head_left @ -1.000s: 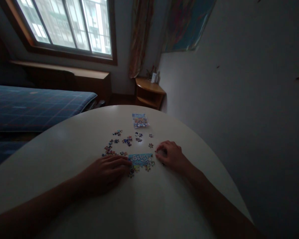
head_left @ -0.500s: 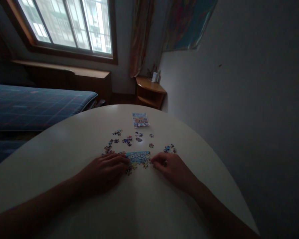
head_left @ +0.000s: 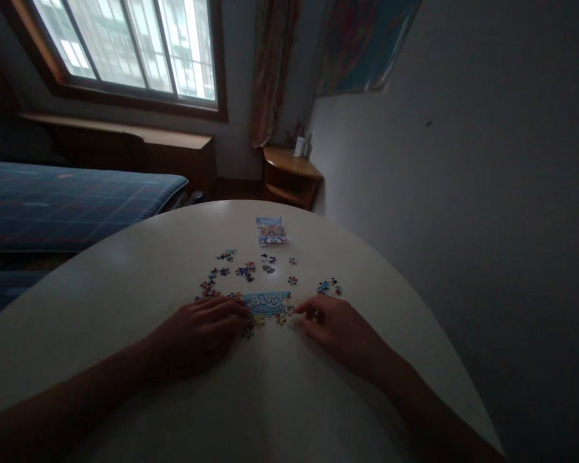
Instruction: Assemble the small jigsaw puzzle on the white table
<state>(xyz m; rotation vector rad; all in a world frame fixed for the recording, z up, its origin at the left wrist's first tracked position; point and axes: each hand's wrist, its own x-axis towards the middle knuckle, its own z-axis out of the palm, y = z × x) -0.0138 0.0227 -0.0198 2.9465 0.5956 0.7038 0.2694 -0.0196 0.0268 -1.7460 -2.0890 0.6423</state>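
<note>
A partly joined jigsaw puzzle (head_left: 269,303) lies on the white table, its light blue top strip carrying white lettering. My left hand (head_left: 207,326) rests flat at its left end, fingers stretched out and close together, fingertips on the puzzle's edge. At the right end is my right hand (head_left: 335,326), thumb and forefinger bent around a small pale puzzle piece (head_left: 293,321). Yellowish pieces (head_left: 258,321) run along the puzzle's lower left. Part of the puzzle's left side is hidden under my left fingers.
Loose puzzle pieces (head_left: 246,271) are scattered beyond the puzzle, with another small group (head_left: 329,287) to the right. Farther back lies a printed packet (head_left: 271,231). The round table (head_left: 390,283) nears a wall on the right; a mattress (head_left: 77,206) stands at left.
My right thumb and forefinger have parted slightly and shifted a little right, showing the pale piece near their tips. My left hand stays in place. The view has tilted very slightly.
</note>
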